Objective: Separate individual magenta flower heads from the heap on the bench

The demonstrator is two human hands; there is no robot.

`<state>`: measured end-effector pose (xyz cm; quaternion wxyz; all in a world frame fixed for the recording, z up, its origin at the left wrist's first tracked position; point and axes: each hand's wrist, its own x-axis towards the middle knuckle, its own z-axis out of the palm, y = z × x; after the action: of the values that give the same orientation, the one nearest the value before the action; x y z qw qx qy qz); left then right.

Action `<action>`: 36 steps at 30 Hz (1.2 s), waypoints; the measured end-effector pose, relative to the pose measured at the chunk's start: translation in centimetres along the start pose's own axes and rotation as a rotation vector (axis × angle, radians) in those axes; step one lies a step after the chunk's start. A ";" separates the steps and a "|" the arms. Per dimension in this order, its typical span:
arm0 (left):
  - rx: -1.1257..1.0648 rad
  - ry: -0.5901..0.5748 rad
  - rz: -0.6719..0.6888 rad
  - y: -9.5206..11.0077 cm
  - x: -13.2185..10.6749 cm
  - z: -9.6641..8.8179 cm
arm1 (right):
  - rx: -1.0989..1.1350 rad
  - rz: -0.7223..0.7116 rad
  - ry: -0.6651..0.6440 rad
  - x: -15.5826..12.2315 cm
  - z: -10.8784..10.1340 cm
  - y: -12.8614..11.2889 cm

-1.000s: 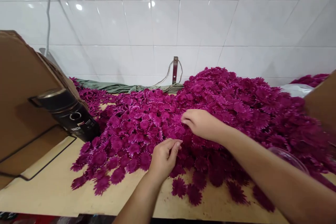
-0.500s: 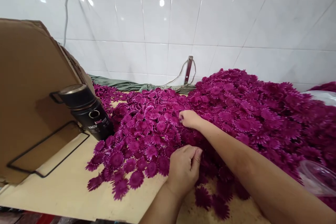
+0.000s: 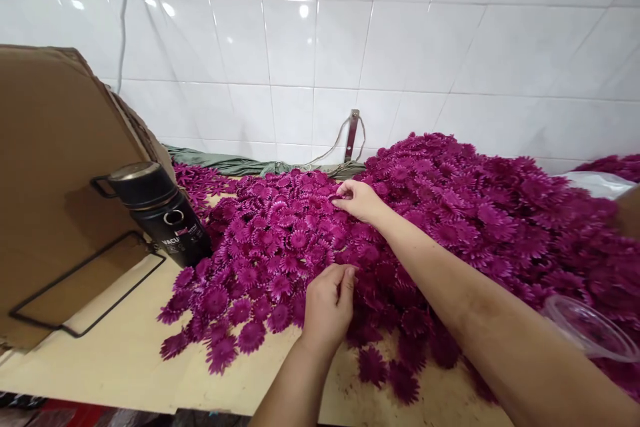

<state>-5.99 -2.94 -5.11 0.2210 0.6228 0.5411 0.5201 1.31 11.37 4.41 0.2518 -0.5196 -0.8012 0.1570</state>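
Note:
Purple daisy-like flower heads [image 3: 270, 237] lie in a loose spread over the table, rising to a high heap [image 3: 465, 213] on the right. My right hand [image 3: 363, 201] reaches across to the far part of the spread, thumb and forefinger pinched on a purple flower head at its tips. Nearer to me, my left hand [image 3: 327, 303] hovers over the front of the flowers. Its thumb and fingers are pressed together, and whatever is between them cannot be made out.
A black vacuum flask [image 3: 165, 213] stands at the left beside a brown cardboard box [image 3: 55, 180] and a black wire frame [image 3: 105, 310]. A clear plastic tub [image 3: 587, 327] sits in the flowers at right. Green cloth [image 3: 215, 159] runs along the tiled wall [image 3: 225, 33].
My right hand has risen slightly away from me, its thumb and forefinger now showing in a pinch. My left hand has shifted a little left and up. The camera view has shifted slightly.

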 end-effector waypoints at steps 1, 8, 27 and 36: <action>-0.042 0.034 -0.031 -0.2 0.1 0.0 | 0.028 -0.003 0.014 -0.3 0.0 -0.2; -0.426 0.264 -0.268 -0.3 1.1 -0.1 | 0.241 -0.046 0.031 -6.6 -0.1 -0.2; -0.471 -0.139 -0.285 2.7 -0.3 2.2 | 0.674 0.028 -0.057 -16.9 0.1 3.3; -0.313 -0.228 -0.171 4.1 -0.5 2.8 | 0.653 0.095 0.155 -18.9 0.3 4.3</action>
<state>-1.63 -3.85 -2.87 0.4185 0.5875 0.4760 0.5032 10.69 -4.10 -2.64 0.4574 -0.4589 -0.6620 0.3768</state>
